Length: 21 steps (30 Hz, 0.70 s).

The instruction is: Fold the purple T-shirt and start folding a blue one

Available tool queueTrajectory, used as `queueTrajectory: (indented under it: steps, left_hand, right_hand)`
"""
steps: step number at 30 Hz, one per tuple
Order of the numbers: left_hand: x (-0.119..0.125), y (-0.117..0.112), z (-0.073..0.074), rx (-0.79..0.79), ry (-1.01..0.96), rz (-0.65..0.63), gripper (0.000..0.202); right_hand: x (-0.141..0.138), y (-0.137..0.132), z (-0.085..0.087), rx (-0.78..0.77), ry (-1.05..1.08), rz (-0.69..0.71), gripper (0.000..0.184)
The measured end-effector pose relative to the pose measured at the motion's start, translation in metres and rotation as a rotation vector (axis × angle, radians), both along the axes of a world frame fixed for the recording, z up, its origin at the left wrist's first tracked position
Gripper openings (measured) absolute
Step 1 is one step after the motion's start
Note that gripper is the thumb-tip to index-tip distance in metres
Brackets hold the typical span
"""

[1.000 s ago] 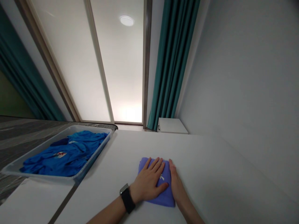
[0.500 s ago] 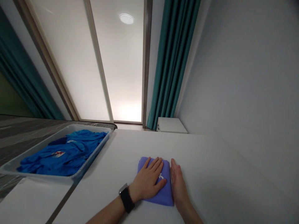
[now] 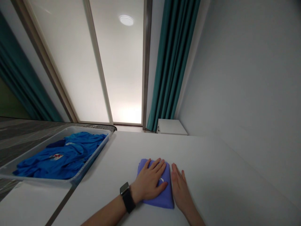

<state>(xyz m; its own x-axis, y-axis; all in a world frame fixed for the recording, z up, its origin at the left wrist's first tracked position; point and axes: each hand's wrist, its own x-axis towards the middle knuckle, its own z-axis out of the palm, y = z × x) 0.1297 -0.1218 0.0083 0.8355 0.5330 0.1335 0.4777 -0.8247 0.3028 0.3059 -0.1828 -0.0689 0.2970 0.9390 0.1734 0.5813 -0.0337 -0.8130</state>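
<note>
A folded purple garment (image 3: 162, 199), with part of a white print showing, lies flat on the white table (image 3: 113, 175). My left hand (image 3: 150, 180) rests palm down on top of it, fingers stretched out and thumb apart, covering much of its left side. On that wrist is a dark watch. My right hand (image 3: 181, 188) is on the table just beside the garment's right edge, fingers extended and holding nothing. Whether it still touches the edge I cannot tell.
At left, a translucent plastic tub (image 3: 90, 163) holds crumpled blue clothes (image 3: 68, 157). A small white cabinet (image 3: 171, 126) stands beyond the table's far edge, near a teal curtain (image 3: 166, 69) and frosted sliding doors (image 3: 127, 75). A grey wall (image 3: 246, 78) runs along the right.
My right hand has turned from standing on edge against the garment to lying flatter, with its fingers slightly more apart. My left hand stays pressed on the garment.
</note>
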Motion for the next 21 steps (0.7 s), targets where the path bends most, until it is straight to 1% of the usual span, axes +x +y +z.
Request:
queueTrajectory:
  steps: [2,5,10,12,18,21]
  left_hand:
    - [0.004,0.002,0.001,0.004,-0.022,-0.021,0.068]
    - [0.008,0.003,-0.001,-0.005,-0.047,-0.054,0.065]
    - [0.009,0.002,-0.004,-0.013,-0.031,-0.044,0.065]
    - [0.009,0.001,-0.004,-0.011,-0.027,-0.043,0.065]
    - [0.010,0.001,-0.006,0.001,-0.035,-0.038,0.067]
    - [0.010,0.001,-0.005,-0.006,-0.036,-0.037,0.066]
  right_hand:
    - [-0.003,-0.001,0.002,0.000,-0.017,0.024,0.068]
    - [-0.008,0.001,0.005,-0.010,-0.027,0.037,0.066]
    - [-0.011,0.001,0.008,-0.020,-0.042,0.054,0.065]
    - [-0.011,0.001,0.007,-0.017,-0.047,0.061,0.064]
    - [-0.009,0.001,-0.006,0.036,-0.072,0.070,0.061]
    - [-0.010,0.001,-0.004,0.030,-0.050,0.081,0.060]
